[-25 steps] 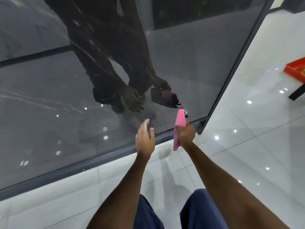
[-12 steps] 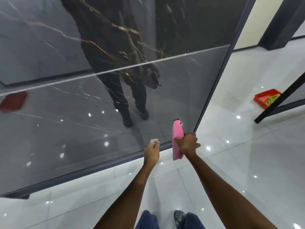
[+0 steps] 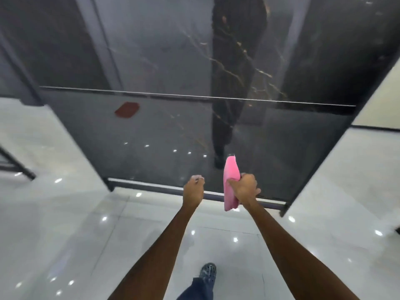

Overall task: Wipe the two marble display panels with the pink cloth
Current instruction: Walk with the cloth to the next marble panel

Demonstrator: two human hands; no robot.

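While gripping the pink cloth [image 3: 231,182] in the right hand [image 3: 245,188], fingers clamped round its middle so that it stands upright with both ends free, standing back from the dark marble panel [image 3: 173,135], apart from its glossy face. Left hand [image 3: 193,189] loosely curled, holding nothing, level with the right, near the panel's bottom rail [image 3: 155,185]. Probably between strokes, or sizing up the slab before wiping again; how much is already wiped cannot be told. Next, likely: step in over the white tiled floor [image 3: 65,224], flatten the cloth against the marble and sweep across, reaching up past the horizontal seam [image 3: 194,96]. Compared with a second ago: now farther from the panel, both of its side edges in view, knees no longer bent low, one shoe [image 3: 208,272] stepping on the tiles; the cloth gripped as before.
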